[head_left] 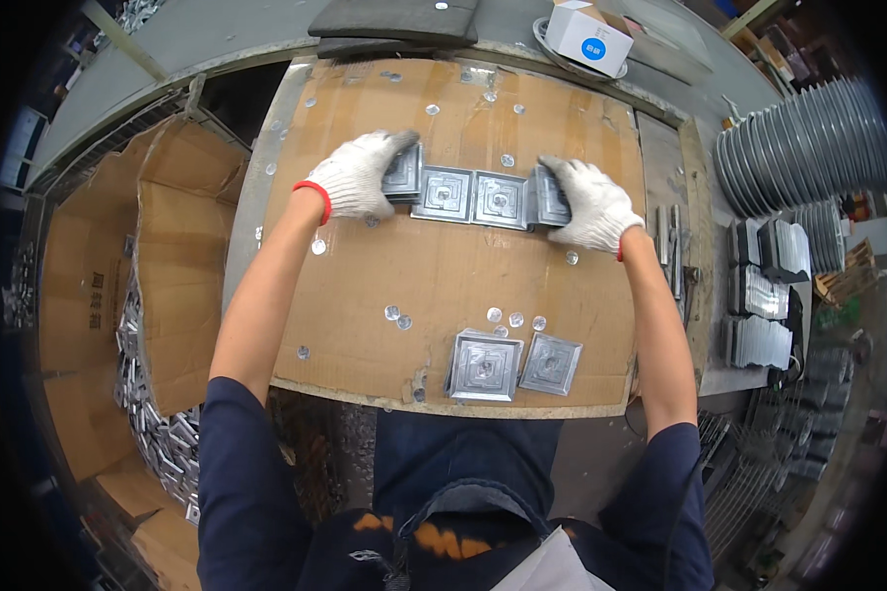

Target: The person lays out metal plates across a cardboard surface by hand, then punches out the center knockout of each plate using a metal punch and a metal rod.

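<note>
Both hands wear white knit gloves with red cuffs. My left hand (358, 177) is closed around the edge of a square grey metal plate (404, 178) at the left end of a row. At the right end, my right hand (593, 209) grips another square metal plate (551, 198), which looks tilted. Two more plates lie flat between them, a left one (445, 195) and a right one (501, 201), face up with stepped square ridges. Closer to my body rest a square plate (485, 365), seemingly stacked on another, and a slightly turned plate (550, 363) beside it.
Cardboard (365, 286) covers the table, dotted with small silver discs (391, 313). A carton of metal pieces (163, 438) stands at left. Stacked round rims (798, 148) and piled plates (762, 340) are at right, near metal rods (668, 246). A white box (588, 41) sits behind.
</note>
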{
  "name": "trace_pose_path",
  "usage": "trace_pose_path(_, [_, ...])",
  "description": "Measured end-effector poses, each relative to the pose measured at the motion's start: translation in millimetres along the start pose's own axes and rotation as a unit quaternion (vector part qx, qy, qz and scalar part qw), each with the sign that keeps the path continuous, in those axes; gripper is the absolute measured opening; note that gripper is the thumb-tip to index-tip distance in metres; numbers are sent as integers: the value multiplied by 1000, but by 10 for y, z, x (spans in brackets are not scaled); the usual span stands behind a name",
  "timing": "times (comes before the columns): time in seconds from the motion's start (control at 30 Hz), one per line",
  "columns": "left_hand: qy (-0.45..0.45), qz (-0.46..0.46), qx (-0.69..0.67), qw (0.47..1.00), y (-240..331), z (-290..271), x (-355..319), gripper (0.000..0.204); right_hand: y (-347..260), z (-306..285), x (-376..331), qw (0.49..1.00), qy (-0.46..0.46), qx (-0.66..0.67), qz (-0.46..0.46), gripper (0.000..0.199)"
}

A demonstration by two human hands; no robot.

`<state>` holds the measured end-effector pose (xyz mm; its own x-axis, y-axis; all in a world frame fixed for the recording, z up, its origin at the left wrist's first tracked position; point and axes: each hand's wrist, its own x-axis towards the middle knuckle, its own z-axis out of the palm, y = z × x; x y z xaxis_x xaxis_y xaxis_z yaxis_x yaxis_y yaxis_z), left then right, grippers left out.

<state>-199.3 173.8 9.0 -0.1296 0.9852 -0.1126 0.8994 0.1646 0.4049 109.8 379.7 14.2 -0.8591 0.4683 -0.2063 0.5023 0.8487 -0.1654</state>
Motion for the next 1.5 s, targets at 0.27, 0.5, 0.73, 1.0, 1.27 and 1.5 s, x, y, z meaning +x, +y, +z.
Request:
trace_pose_path(0.27, [-26,-42,-16,999,-145,76,-74,108,179,112,-85,1000,-14,-22,12,109])
trace_pose_path(0.5, [-38,-44,-11,998,-91,39,-68,108,186,45,-102,999,-10,15,30,109])
trace_pose_path(0.73, [-28,-114,51,992,-534,-274,-520,111,660,-49,-449,997,-14,-15,76,113])
trace_pose_path(1.0, [-41,-139,56,988,-641,-221,-700,114,764,10,-576,993,-37,-23,111,118])
trace_pose_path(1.27, [-41,-90,36,994,103,-368,-866,102,103,-245,-763,993,95,-5,68,107])
trace_pose_path(1.5, [-69,4,-10,998,876,342,-685,105,-830,175,-582,994,-19,36,-98,110])
